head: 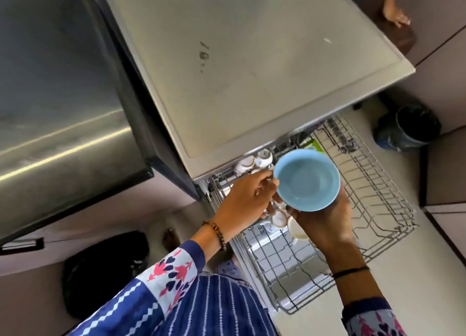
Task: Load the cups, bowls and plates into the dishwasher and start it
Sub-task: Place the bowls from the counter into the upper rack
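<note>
left arm: patterned sleeve (171, 267), beaded bracelet (217, 231) on the wrist, reaching from near left toward the middle | left hand (248, 197): back facing up, fingers curled, what they hold unclear | right arm: comes in from near right, thin dark band (349, 272) on the wrist | right hand (325, 219): cups a blue bowl (306, 179) from beneath, mouth up

Pulled-out dishwasher rack (378, 209), white cups (278, 219) along one edge
</note>
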